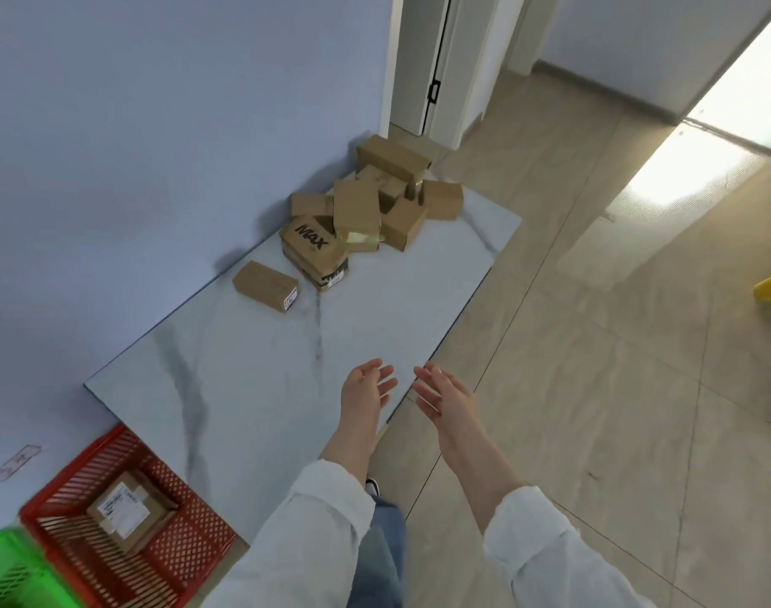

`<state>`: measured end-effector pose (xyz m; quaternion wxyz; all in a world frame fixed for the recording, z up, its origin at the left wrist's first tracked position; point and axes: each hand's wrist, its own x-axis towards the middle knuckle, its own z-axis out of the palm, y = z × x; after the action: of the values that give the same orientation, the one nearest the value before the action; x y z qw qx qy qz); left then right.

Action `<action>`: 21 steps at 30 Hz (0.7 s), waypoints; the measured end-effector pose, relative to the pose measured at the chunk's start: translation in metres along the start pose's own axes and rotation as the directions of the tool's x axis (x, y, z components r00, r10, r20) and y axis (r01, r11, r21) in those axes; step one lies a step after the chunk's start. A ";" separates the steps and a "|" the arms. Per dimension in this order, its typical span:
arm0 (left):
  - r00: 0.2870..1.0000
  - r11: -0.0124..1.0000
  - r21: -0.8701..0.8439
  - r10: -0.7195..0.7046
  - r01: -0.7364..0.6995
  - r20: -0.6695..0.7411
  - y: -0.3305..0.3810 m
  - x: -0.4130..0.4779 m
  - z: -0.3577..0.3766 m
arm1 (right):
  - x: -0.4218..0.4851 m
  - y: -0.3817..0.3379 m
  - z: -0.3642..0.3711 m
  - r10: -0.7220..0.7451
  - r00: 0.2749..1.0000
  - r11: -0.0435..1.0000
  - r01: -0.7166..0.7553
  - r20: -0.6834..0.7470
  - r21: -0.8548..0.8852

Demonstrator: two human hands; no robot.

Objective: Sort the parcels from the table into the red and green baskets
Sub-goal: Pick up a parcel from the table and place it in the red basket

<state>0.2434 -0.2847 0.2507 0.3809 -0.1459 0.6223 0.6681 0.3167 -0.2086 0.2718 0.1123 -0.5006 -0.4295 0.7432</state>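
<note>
While my left hand (366, 390) and right hand (445, 399) hover empty, fingers spread, at the worktop's (287, 366) right edge, the parcels (366, 204) lie heaped at its far end — one labelled parcel (126, 511) sits in the red basket (186, 520).

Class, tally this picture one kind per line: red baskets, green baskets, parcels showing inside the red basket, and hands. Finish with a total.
red basket: 1
green basket: 1
parcel showing in the red basket: 1
hands: 2, left hand and right hand
Total: 5
</note>
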 end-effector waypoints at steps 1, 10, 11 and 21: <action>1.000 1.000 0.000 -0.006 0.006 -0.006 0.008 0.011 0.008 | 0.011 -0.011 0.002 0.003 1.000 1.000 -0.003 0.002 -0.017; 0.998 1.000 0.027 0.007 -0.005 -0.059 0.072 0.106 0.072 | 0.117 -0.094 0.021 0.042 0.998 0.995 -0.038 0.037 -0.093; 0.997 1.000 0.016 -0.001 0.002 -0.080 0.075 0.117 0.078 | 0.131 -0.101 0.021 0.057 0.998 0.992 -0.052 0.041 -0.112; 0.930 0.988 -0.151 -0.062 0.007 -0.362 0.105 0.210 0.124 | 0.276 -0.184 0.020 0.187 0.959 0.931 -0.104 0.212 -0.350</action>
<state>0.0653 -0.0922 0.2080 0.2582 -0.3061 0.6285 0.6668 0.1211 0.0573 0.2332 -0.0832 -0.4489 -0.5214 0.7209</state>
